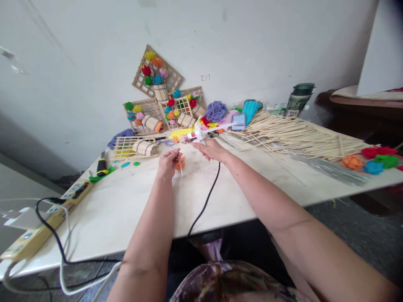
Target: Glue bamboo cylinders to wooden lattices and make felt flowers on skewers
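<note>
My left hand (168, 162) pinches a thin stick (181, 168) upright over the table, its fingers closed. An orange petal (175, 139) shows at the stick's upper end. Wrapped round a white hot glue gun (197, 134) is my right hand (209, 149). The nozzle points left, close to the orange petal; I cannot tell whether they touch. A long white glue stick (222, 126) sticks out of the gun's back, and a black cord (210, 193) hangs from it. More orange petals (180, 162) lie beside my left hand.
Bamboo lattices with felt flowers (157, 71) lean on the wall. A lattice with a stick roll (135, 147) lies left. Bamboo sticks (296, 132) and silver wires (327, 167) cover the right, near felt pieces (373, 167). A power strip (47, 226) and a utility knife (102, 165) sit left.
</note>
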Available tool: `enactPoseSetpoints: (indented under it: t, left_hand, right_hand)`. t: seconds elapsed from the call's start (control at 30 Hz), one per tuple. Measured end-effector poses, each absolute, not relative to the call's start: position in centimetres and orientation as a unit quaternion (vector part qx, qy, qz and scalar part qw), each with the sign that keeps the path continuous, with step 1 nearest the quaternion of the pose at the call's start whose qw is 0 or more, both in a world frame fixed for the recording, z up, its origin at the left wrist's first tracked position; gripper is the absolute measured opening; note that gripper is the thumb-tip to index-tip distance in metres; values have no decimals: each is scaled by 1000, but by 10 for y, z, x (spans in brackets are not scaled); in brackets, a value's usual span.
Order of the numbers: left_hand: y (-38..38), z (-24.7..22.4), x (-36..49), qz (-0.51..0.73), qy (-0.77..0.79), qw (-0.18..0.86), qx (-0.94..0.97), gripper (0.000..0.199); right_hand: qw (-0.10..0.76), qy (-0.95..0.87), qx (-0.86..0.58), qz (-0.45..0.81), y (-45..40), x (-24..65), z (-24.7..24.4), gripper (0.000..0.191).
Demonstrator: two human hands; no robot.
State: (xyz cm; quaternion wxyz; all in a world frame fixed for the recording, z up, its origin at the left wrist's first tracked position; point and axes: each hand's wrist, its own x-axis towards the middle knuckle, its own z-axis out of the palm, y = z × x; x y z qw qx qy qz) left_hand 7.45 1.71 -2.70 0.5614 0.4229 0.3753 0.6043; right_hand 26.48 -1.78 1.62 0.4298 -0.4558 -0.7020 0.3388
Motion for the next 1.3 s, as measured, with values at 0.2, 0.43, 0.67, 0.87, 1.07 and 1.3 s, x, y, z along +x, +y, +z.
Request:
enactPoseSetpoints:
  t: [0.2, 0.43, 0.67, 0.87, 1.07, 1.3]
  left_hand:
    - [18, -28, 74, 602, 371, 562, 428, 29]
    - [19, -29, 74, 602, 371, 568, 421, 32]
    - [18, -27, 75, 603, 373, 566, 420, 31]
    - [17, -26, 76, 602, 372, 566, 424, 28]
    - [17, -26, 76, 601, 373, 562, 428, 26]
    - [17, -25, 76, 601, 388, 552, 428, 27]
  right_hand:
    - [434, -698, -448, 353, -19, 264, 17, 36]
    - [446, -686, -440, 369, -22, 263, 20, 34]
    - [441, -701, -435, 353, -15, 263, 13, 35]
    - [438, -718, -435, 321, -15, 263, 13, 36]
    - [422, -742, -437, 285, -17, 263, 15, 37]
    - [423, -749, -440, 259, -20, 262, 18, 39]
